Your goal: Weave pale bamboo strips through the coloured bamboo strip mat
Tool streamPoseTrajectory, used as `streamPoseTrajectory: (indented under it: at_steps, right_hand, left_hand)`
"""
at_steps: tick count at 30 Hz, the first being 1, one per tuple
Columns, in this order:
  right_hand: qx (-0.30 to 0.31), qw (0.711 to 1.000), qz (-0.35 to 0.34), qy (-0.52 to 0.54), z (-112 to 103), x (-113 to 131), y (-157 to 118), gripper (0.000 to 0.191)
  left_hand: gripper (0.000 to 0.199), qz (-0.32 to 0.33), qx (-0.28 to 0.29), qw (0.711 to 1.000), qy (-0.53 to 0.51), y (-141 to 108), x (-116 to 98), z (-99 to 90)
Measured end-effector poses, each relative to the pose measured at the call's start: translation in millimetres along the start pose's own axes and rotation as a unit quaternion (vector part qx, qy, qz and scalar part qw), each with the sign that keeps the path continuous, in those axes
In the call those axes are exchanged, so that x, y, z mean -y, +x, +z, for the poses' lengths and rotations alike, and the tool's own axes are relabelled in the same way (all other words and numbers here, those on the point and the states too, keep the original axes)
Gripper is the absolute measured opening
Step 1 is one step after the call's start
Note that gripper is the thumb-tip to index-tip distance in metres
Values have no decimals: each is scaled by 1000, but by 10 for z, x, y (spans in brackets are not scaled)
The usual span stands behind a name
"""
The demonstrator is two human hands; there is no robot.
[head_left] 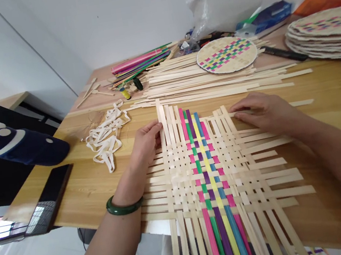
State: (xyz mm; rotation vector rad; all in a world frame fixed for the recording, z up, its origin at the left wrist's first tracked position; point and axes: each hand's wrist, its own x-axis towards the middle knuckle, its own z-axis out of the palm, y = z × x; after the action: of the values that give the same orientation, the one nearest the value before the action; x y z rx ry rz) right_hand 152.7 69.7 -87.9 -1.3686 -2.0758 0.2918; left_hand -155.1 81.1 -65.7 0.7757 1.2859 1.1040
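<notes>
A loosely woven mat (182,160) of flat pale strips lies before me, overhanging the table's front edge. Pink, green, purple, yellow and blue strips (207,164) run lengthwise through its middle. At the upper left edge, my left hand (147,142) is closed, thumb and fingers pinched at the pale strips there; the fingertips are partly hidden. My right hand (263,112), beyond the upper right corner, pinches a pale crosswise strip (302,102) that passes among the upper lengthwise strips. A green bangle (125,206) circles my left wrist.
Loose pale strips (177,87) and coloured strips (137,63) lie behind the mat. A finished round woven piece (226,54) rests on them, near a stack (324,36) at right. White tape (104,140), a dark bottle (31,145) and a phone (50,198) are at left.
</notes>
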Motion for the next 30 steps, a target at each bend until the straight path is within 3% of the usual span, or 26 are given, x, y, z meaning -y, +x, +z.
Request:
streamPoseTrajectory:
  at_steps: [6, 11, 17, 21, 23, 25, 27, 30]
  right_hand:
    - [17, 1000, 13, -19, 5, 27, 18, 25]
    - [86, 994, 60, -44, -146, -45, -15, 26]
    - [74, 996, 37, 16, -82, 67, 9, 25]
    - [76, 996, 46, -15, -40, 68, 2, 28]
    - [83, 995, 44, -38, -66, 40, -9, 28]
    - [92, 993, 36, -62, -99, 16, -19, 27]
    - [94, 992, 19, -81, -115, 2, -27, 25]
    - [74, 993, -15, -89, -88, -2, -39, 22]
  left_hand:
    - [18, -19, 30, 999, 22, -16, -15, -14]
    - [18, -19, 48, 998, 28, -33, -24, -17]
    - [7, -37, 43, 997, 44, -64, -16, -16]
    - [48, -21, 55, 996, 60, -11, 15, -28]
    - [66, 21, 21, 990, 136, 1, -8, -35]
    - [74, 112, -38, 958, 260, -56, -63, -46]
    - [73, 225, -69, 893, 383, -212, -113, -63]
    - [56, 311, -21, 799, 515, -584, -53, -94]
